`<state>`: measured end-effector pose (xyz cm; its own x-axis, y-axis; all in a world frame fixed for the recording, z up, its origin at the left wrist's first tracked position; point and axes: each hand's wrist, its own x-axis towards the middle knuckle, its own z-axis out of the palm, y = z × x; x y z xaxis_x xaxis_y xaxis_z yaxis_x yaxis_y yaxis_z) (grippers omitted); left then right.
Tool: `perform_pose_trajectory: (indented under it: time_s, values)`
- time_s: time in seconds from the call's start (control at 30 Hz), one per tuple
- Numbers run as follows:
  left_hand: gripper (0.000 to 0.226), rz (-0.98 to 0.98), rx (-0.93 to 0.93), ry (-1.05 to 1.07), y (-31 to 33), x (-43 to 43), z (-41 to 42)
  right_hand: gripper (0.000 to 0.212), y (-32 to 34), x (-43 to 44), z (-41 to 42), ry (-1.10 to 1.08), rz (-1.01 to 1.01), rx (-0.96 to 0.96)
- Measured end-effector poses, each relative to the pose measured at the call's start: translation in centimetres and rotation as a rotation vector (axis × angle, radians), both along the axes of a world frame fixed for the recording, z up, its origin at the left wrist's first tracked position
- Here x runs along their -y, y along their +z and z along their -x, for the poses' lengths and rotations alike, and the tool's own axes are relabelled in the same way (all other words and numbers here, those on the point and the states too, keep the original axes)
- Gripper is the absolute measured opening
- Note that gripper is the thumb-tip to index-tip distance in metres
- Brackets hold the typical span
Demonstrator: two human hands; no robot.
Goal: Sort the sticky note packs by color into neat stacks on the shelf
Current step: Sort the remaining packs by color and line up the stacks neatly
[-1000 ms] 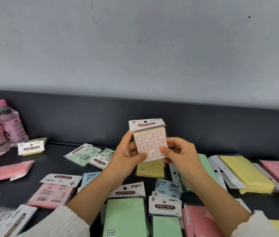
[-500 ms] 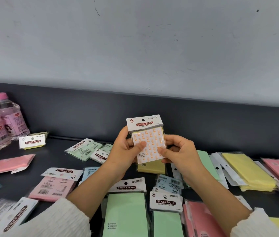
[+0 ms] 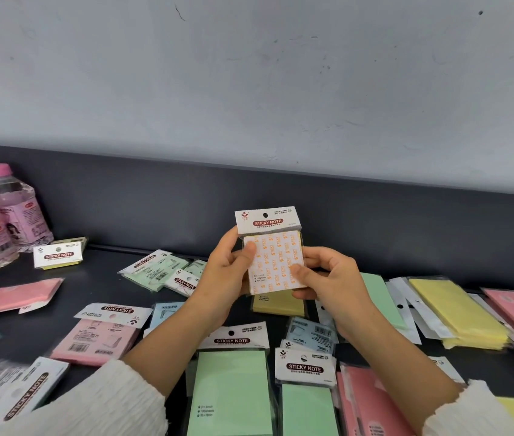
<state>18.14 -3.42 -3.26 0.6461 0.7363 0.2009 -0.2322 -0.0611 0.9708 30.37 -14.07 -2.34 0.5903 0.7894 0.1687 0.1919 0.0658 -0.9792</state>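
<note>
Pack held upright in 2 hands, yellow pile off to the right

The left hand [image 3: 227, 272] and right hand [image 3: 328, 281] both grip 1 patterned sticky note pack [image 3: 273, 256] above the dark shelf [image 3: 98, 287], its long axis vertical and header card on top, a yellow edge showing along its right side. If it counts as yellow, the yellow stack [image 3: 457, 313] lies to the right, nearer the right hand; a single yellow pack [image 3: 277, 305] lies flat directly beneath the hands.
</note>
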Motion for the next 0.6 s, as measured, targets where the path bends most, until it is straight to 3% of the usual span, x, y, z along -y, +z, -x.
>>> perform_pose_trajectory:
  time_s: [0.33, 0.5, 0.6]
  values:
    - [0.043, 0.037, -0.034, -0.071, -0.2, -0.4, -0.3, 0.02, -0.5, -0.2, -0.7, -0.1, 0.031, -0.085]
    - [0.047, -0.075, -0.464, 0.052, -2.6, -2.0, -0.8, 0.025, -1.7, -0.4, -0.7, -0.168, 0.335, 0.331]
    - [0.032, -0.198, -0.576, -0.018, -2.8, -2.0, -0.6, 0.026, -1.8, -0.4, -0.7, -0.191, 0.55, 0.681]
